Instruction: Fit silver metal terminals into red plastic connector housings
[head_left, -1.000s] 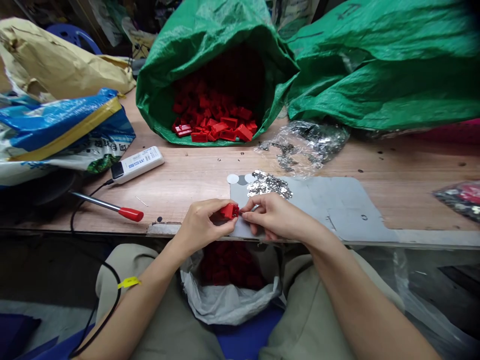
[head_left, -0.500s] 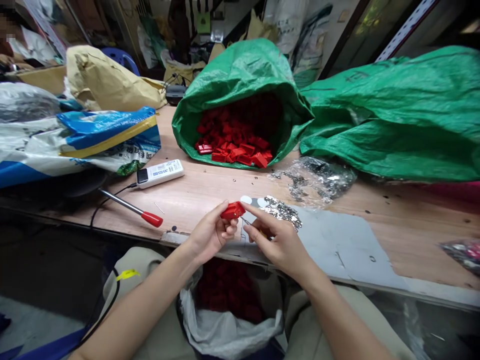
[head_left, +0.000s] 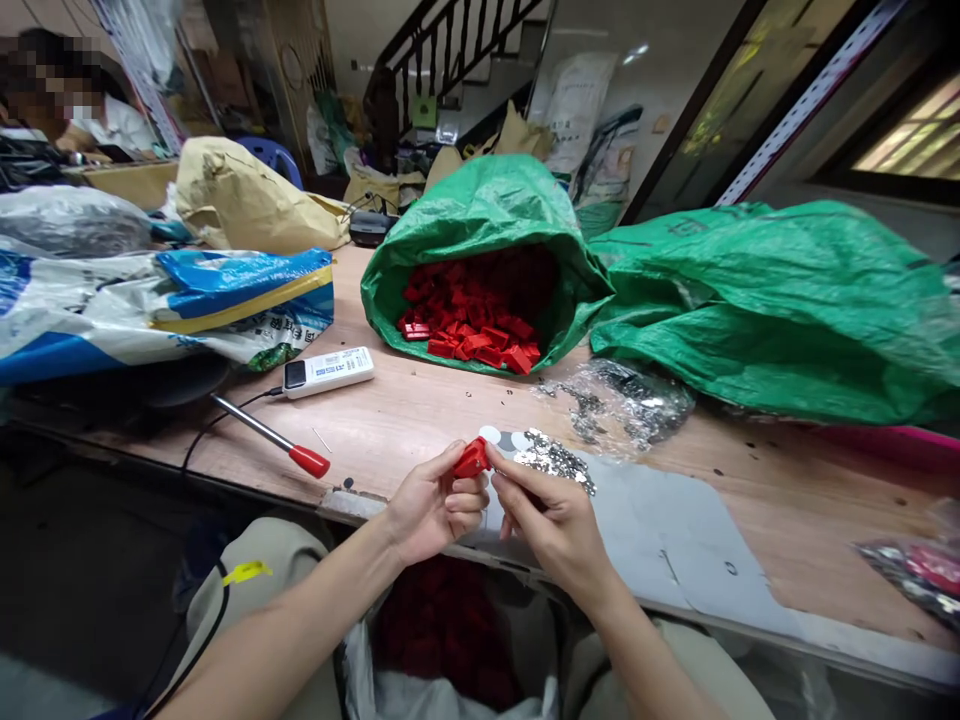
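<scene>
My left hand (head_left: pixel 439 505) is closed around a small red plastic block (head_left: pixel 472 458), pinched between thumb and fingers above the table's front edge. My right hand (head_left: pixel 551 510) meets the block's right end, its thumb and forefinger pressed together. Whatever sits in that pinch is too hidden to name. Just behind my right hand, a pile of small shiny metal pieces (head_left: pixel 553 458) lies on a grey sheet (head_left: pixel 675 520). Farther back, a green woven bag (head_left: pixel 487 200) gapes toward me, full of similar red blocks (head_left: pixel 480 330).
On the left are a lever with a red grip (head_left: pixel 309 461), a white cabled device (head_left: pixel 330 372) and a blue-white sack (head_left: pixel 247 290). A clear bag of metal pieces (head_left: pixel 630 405) lies before another green bag (head_left: pixel 750 300). Below the edge hangs an open white sack (head_left: pixel 420 695) of red blocks.
The view has tilted up. The red block has turned in my left hand. A thin metal piece that showed by my right fingertips is now hidden, and those fingers have closed up against the block.
</scene>
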